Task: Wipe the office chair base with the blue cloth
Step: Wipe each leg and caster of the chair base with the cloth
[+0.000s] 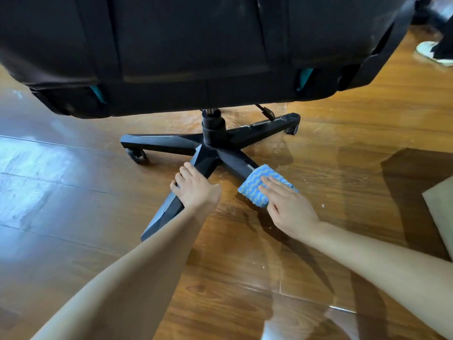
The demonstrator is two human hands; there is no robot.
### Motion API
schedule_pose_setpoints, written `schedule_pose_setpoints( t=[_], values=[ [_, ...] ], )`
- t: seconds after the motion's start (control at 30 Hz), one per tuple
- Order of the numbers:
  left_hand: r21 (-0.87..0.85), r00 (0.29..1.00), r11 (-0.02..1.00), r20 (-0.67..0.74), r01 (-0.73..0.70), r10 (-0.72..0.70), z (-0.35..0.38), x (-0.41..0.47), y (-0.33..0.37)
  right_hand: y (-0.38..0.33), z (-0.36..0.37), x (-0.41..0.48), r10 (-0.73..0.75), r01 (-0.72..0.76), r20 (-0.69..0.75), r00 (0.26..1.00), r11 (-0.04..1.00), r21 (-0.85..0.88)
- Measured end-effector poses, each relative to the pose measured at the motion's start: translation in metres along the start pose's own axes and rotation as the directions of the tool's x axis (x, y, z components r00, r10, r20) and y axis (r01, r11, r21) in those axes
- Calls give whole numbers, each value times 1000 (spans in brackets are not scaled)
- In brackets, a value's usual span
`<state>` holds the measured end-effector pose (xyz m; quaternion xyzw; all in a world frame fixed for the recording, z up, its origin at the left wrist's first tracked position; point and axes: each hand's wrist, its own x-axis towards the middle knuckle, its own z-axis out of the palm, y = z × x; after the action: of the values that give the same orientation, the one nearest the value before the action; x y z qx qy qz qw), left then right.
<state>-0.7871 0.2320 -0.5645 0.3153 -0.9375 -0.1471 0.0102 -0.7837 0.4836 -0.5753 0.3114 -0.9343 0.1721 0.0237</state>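
Observation:
The black star-shaped chair base (213, 143) stands on the wooden floor under the black seat (186, 52). My left hand (195, 188) grips the near-left leg of the base, fingers wrapped over it. The blue cloth (257, 186), with a wavy pattern, lies over the near-right leg. My right hand (288, 207) presses flat on the cloth, and the cloth and hand hide the outer end of that leg. Casters show at the ends of the left and far-right legs.
The glossy wooden floor (73, 192) shows dust and scuffs around the base. A cardboard piece (441, 212) lies at the right edge. Another person's white shoe (431, 51) is at the top right.

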Motion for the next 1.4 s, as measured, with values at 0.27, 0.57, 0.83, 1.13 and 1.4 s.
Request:
schedule_pose_setpoints(
  t=[0.27, 0.57, 0.83, 1.13, 1.4],
  values=[
    [17, 1000, 999, -14, -27, 27, 8, -2, -3, -45, 7, 122, 143, -140, -29, 989, 987, 73],
    [-1, 997, 1000, -74, -29, 29, 16, -1, 15, -23, 14, 81, 93, -93, -18, 995, 996, -9],
    [9, 990, 998, -120, -68, 69, 27, -3, 8, -28, 10, 95, 59, -58, 9, 998, 997, -48],
    [-67, 990, 997, -133, -47, 38, 25, -24, 19, -40, 10, 122, 79, -80, 15, 997, 995, 67],
    [-156, 976, 965, -89, -212, 200, 21, -25, 53, -15, 15, 23, -32, 30, -60, 998, 999, -37]
  ],
)
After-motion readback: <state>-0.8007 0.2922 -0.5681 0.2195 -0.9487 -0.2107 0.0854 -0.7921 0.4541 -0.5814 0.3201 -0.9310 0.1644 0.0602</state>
